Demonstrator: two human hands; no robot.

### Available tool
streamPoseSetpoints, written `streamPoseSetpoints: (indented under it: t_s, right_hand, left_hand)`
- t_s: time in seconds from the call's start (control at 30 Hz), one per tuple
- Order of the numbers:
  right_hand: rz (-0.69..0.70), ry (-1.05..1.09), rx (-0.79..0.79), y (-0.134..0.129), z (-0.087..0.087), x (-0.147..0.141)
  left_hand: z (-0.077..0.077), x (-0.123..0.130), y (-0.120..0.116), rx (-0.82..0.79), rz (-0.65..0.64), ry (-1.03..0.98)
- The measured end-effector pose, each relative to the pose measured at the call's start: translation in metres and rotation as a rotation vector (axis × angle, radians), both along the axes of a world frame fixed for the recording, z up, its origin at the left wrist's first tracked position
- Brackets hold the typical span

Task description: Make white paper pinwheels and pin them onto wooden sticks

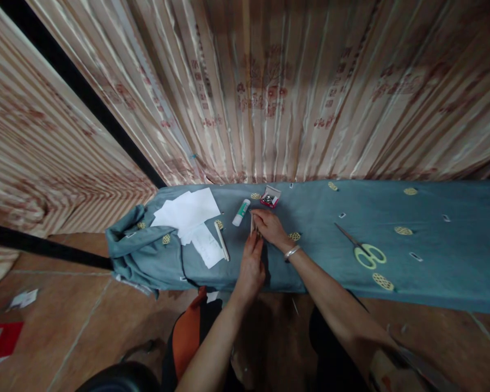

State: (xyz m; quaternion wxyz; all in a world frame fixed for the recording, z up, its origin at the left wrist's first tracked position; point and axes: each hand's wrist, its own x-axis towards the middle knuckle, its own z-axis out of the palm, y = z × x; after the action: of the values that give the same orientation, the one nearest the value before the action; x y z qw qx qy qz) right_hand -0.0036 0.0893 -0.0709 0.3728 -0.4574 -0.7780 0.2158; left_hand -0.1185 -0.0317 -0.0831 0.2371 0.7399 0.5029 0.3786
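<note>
Close together over the cloth-covered table (310,261), my hands meet at a small, thin, pale piece (252,223) whose kind I cannot make out. My left hand (253,267) is closed around its lower part. From the right, my right hand (271,227), with a silver bangle at the wrist, pinches at its upper end. A glue stick (241,213) with a green and white label lies just left of my fingers. Behind them stands a small open box (270,197) with shiny metal bits inside. Farther left lie a white pen-like stick (222,241) and white paper sheets (191,212).
Scissors (365,250) with pale green handles lie to the right on the table. A patterned curtain (269,109) hangs along the back edge. Dark metal poles (85,90) slant at the left. A red packet (2,340) rests on the tiled floor.
</note>
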Motion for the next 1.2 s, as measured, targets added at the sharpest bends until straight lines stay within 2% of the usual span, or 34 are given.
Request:
streamPoseSetpoints:
  t_s: [0.23, 0.43, 0.67, 0.8, 0.9, 1.07, 1.2]
  right_hand:
    - [0.03, 0.057, -0.005, 0.006, -0.002, -0.003]
    - [0.007, 0.058, 0.02, 0.008, 0.0, -0.002]
    - [-0.104, 0.086, 0.058, -0.005, 0.022, 0.001]
    - [-0.094, 0.071, 0.045, -0.015, 0.038, -0.005]
    - [-0.03, -0.073, 0.051, -0.013, 0.057, -0.016]
    - [0.161, -0.607, 0.14, 0.001, 0.091, -0.052]
    - [0.288, -0.764, 0.209, 0.011, 0.1, -0.086]
  left_hand:
    - [0.001, 0.014, 0.015, -0.031, 0.091, -0.043]
    - [0.002, 0.014, 0.015, -0.01, 0.144, -0.03]
    - [0.02, 0.01, 0.013, -0.093, 0.151, 0.045]
    - [0.036, 0.012, 0.01, -0.12, 0.145, 0.101]
    - [0.049, 0.015, 0.008, -0.112, 0.117, 0.134]
    - [0.06, 0.017, 0.005, -0.032, 0.058, 0.153]
    - [0.063, 0.017, 0.005, 0.014, 0.027, 0.146]
